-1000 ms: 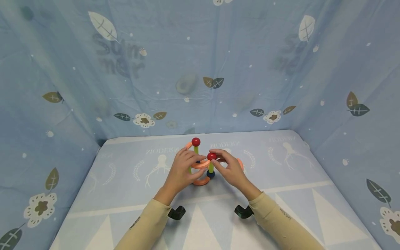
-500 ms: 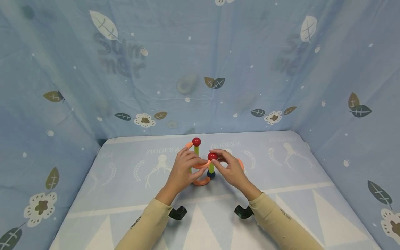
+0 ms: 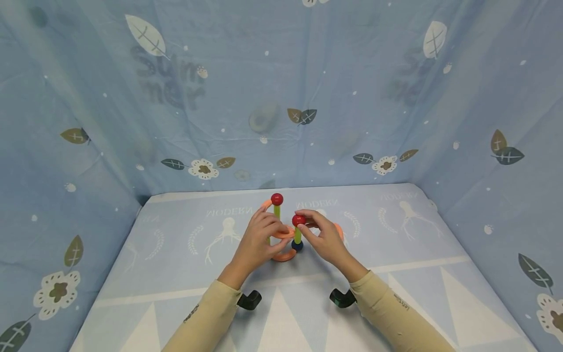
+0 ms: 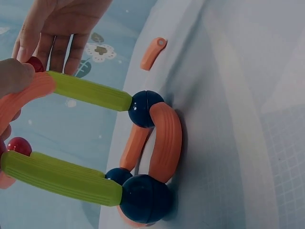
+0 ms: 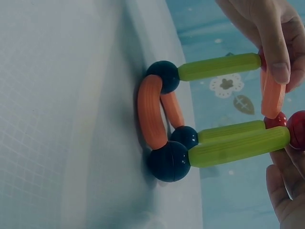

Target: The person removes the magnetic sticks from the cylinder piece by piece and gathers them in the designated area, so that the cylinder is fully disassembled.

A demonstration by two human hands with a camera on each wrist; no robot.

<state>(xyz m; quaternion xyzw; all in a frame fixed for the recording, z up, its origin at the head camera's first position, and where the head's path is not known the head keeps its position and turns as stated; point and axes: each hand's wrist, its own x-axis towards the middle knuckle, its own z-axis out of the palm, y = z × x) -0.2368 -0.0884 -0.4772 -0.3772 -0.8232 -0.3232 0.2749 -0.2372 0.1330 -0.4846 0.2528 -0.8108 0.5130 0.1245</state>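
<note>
A small frame of toy building rods and balls stands on the table between my hands. Upright green rods (image 5: 219,67) join dark blue balls (image 4: 146,204) at the bottom to red balls (image 3: 277,199) on top. Curved orange rods (image 4: 166,143) link the blue balls along the table. My left hand (image 3: 257,242) pinches a curved orange rod (image 5: 272,98) at the height of the red balls. With thumb and fingers, my right hand (image 3: 325,239) holds the front right red ball (image 3: 298,220) atop its green rod. My left fingers partly hide the frame's left side in the head view.
A loose orange rod (image 4: 153,53) lies on the table, partly behind my right hand in the head view. Patterned blue cloth (image 3: 281,98) hangs behind and on both sides of the covered table (image 3: 176,274). Black wrist pieces (image 3: 249,300) sit by both sleeves.
The orange rod in my left hand has turned slightly, its free end dropping a little beside the front red ball. My right hand stays on that ball.
</note>
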